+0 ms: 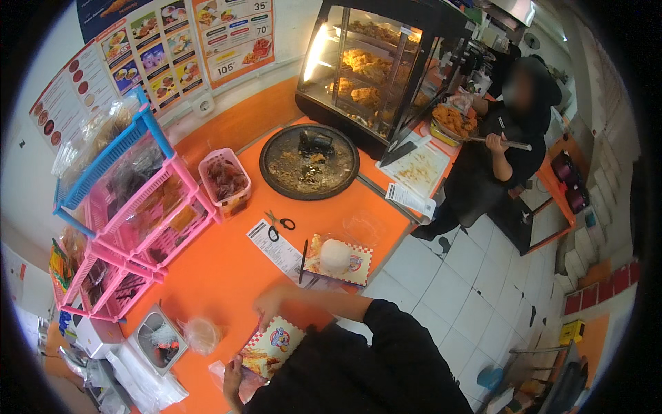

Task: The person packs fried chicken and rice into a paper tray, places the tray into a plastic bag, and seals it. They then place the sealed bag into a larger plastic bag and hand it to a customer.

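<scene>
At the near edge of the orange counter, a printed cardboard food box (275,344) lies between my hands. My left hand (234,376) holds its lower left corner, beside some clear plastic. My right hand (271,305) is at the box's upper edge, slightly blurred, its fingers against the cardboard. Further right, a round white mound, seemingly rice (335,256), rests on another printed box (362,265). A black pen (303,261) and a printed receipt (273,248) lie beside it, with black-handled scissors (279,223) at the receipt's top end.
Pink and blue basket racks (155,207) stand left, near a pink basket of packets (223,178). A round dark stone slab (309,161) sits before the heated fried-chicken cabinet (362,67). A metal tray (158,339) is lower left. Another person (496,129) holds a strainer of fried chicken at right.
</scene>
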Demonstrator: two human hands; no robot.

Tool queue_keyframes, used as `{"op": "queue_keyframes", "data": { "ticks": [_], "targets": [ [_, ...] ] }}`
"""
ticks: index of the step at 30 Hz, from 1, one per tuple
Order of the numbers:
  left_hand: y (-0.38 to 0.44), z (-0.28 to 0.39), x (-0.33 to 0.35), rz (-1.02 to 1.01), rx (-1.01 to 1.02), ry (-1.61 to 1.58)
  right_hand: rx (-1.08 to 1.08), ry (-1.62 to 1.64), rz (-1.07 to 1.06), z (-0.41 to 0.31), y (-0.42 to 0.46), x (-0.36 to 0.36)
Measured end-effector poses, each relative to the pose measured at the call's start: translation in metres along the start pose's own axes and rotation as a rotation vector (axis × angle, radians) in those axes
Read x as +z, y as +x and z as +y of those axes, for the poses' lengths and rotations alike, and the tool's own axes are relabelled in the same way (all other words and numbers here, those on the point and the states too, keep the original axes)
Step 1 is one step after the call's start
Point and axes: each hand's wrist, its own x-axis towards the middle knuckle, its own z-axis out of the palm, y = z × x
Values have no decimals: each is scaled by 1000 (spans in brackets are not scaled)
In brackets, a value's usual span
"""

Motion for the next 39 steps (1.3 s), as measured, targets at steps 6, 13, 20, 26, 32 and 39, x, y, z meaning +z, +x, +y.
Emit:
{"op": "queue_keyframes", "data": {
  "ticks": [6,13,20,26,32,39],
  "targets": [
    [-3,41,16,32,6,127,52,-122,267,42,18,38],
    [-1,35,22,465,369,658,-218,-545,298,-34,-2,53],
    [10,20,13,299,313,804,-109,-845,622,-23,29,139],
    [1,51,14,125,114,829,-57,-856,558,-22,35,136],
    [-47,75,-14,-4,259,765,-32,-885,453,-40,15,119],
    [-107,80,-64,267,294,931,107,-869,492,-30,55,131]
  ]
}}
